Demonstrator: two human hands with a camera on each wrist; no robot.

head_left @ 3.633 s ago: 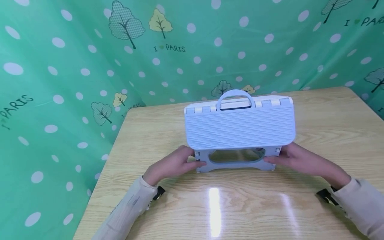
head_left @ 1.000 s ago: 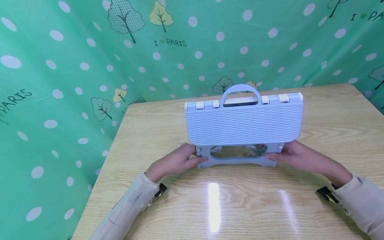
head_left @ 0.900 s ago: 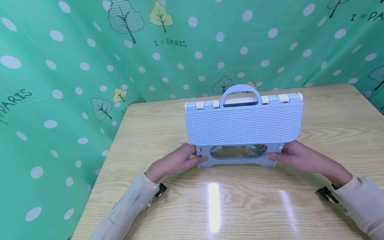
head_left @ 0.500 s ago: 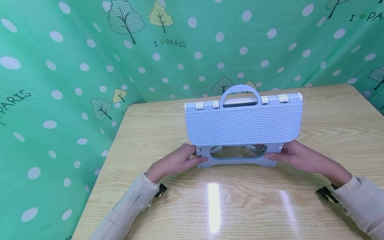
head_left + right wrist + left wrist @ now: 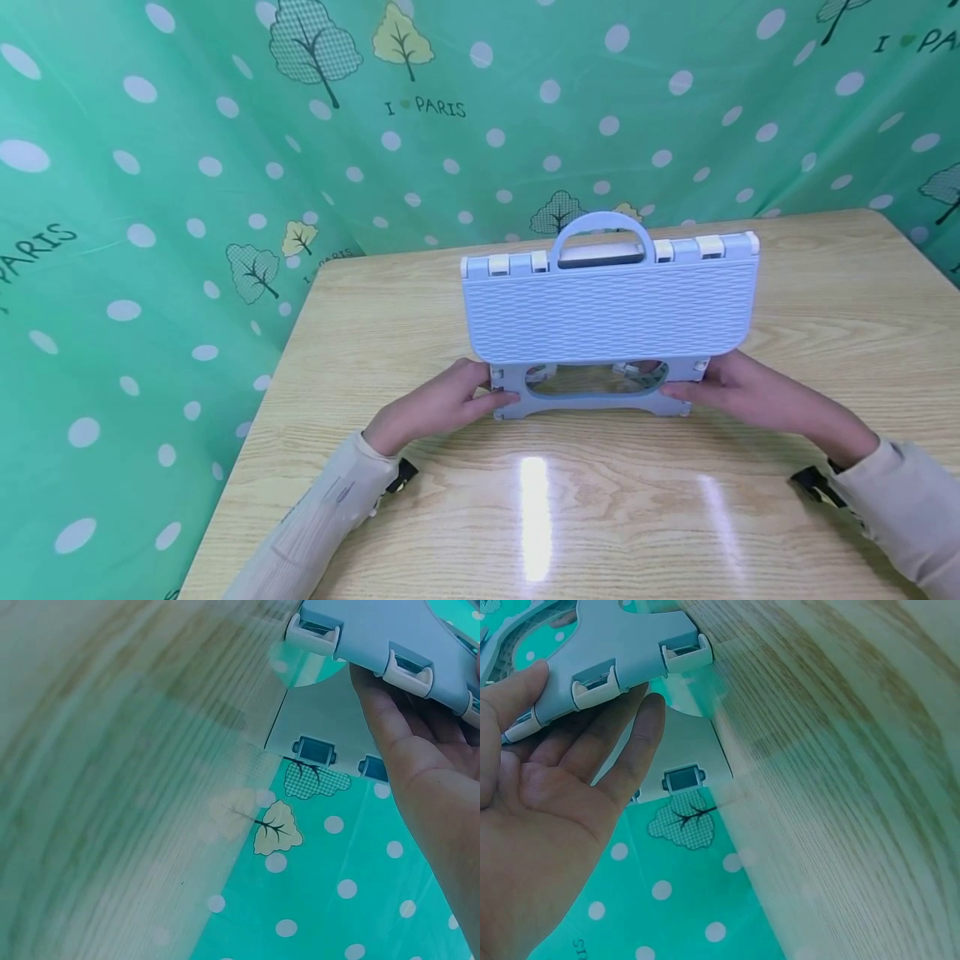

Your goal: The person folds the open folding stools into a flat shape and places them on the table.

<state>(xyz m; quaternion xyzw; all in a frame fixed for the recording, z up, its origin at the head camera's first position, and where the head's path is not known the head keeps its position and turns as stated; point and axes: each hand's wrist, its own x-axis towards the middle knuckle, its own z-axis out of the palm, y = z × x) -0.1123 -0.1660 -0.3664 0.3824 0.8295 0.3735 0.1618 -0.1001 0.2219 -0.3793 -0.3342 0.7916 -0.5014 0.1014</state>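
A pale blue folding step stool (image 5: pixel 611 312) with a woven-textured top stands on the wooden table, its seat half-folded so the front panel slopes down toward me. An arched handle (image 5: pixel 602 220) rises from its ridge. My left hand (image 5: pixel 438 407) grips the left side of the front leg panel, thumb across the front and fingers behind it. On the other side, my right hand (image 5: pixel 757 400) holds the same panel's right edge, thumb in front. Both wrist views show the hinged leg (image 5: pixel 622 649) in the left hand and the leg panel (image 5: pixel 390 634) by the right, with fingers behind.
The light wood table (image 5: pixel 375 333) spreads around the stool, with bright light reflections (image 5: pixel 536 517) in front. A green curtain (image 5: pixel 420 167) with white dots and printed trees hangs behind and to the left. A black wrist strap (image 5: pixel 401 475) shows by the left sleeve.
Since the earliest frame, the stool's ridge and handle have risen and its top has folded a little more. Both hands keep their hold; over the last second almost nothing moves.
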